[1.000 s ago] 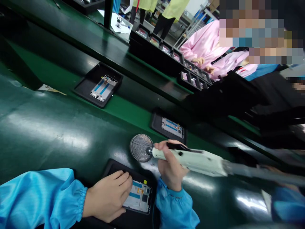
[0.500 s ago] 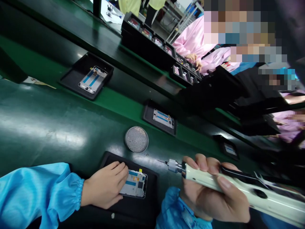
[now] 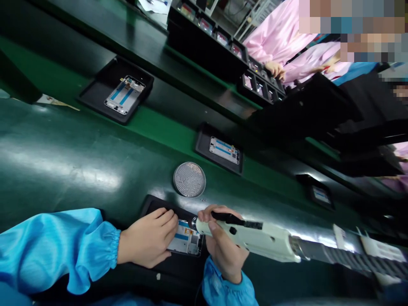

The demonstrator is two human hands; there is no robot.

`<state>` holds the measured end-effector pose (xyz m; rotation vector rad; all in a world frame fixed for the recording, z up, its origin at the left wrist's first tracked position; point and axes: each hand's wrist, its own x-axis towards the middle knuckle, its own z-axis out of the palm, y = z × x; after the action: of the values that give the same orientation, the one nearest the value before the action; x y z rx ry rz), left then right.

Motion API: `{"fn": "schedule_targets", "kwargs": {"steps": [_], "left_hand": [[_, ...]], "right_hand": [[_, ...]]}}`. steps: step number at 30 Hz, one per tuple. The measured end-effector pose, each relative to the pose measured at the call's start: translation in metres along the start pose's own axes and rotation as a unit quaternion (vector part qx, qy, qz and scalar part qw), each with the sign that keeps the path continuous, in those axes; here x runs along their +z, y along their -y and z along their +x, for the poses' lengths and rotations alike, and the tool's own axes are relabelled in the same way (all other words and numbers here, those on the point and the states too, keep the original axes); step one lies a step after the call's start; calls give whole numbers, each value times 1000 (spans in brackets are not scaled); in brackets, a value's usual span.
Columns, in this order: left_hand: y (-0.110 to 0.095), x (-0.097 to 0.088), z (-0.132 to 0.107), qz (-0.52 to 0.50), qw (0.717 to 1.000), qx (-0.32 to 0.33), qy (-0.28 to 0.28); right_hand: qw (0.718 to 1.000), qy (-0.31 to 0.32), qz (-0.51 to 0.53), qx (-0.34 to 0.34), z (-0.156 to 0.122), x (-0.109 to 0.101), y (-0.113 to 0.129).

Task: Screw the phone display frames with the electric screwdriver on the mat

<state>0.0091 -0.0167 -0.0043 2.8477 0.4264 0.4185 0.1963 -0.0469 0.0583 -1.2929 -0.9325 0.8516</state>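
In the head view a silver phone frame with blue strips lies in a black tray at the bottom middle. My left hand lies over the frame's left end, gripping it between thumb and fingers. My right hand is wrapped round a pale green electric screwdriver with a black lever. The screwdriver's nose is over the frame's upper edge, beside my left fingertips. Its bit cannot be made out. Beyond the tray stands a round dish with a perforated surface, with small dark screws beside it.
Further trays with phone frames, one at left, one at centre and one at right, sit on the green strip behind. A black rack holds several parts. Co-workers in pink sleeves are across the bench. A coiled cable trails right.
My right hand has brought the screwdriver left and over the phone frame, its nose now near my left fingers. My left hand keeps its hold on the frame. The view has shifted slightly.
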Motion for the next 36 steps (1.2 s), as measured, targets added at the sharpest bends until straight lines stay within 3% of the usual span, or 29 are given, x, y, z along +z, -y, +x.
{"fn": "schedule_targets", "kwargs": {"steps": [11, 36], "left_hand": [[-1, -1, 1, -2, 1000, 2, 2], [-1, -3, 2, -5, 1000, -1, -3]], "right_hand": [[1000, 6, -21, 12, -1, 3, -5], [996, 75, -19, -35, -10, 3, -12]]}}
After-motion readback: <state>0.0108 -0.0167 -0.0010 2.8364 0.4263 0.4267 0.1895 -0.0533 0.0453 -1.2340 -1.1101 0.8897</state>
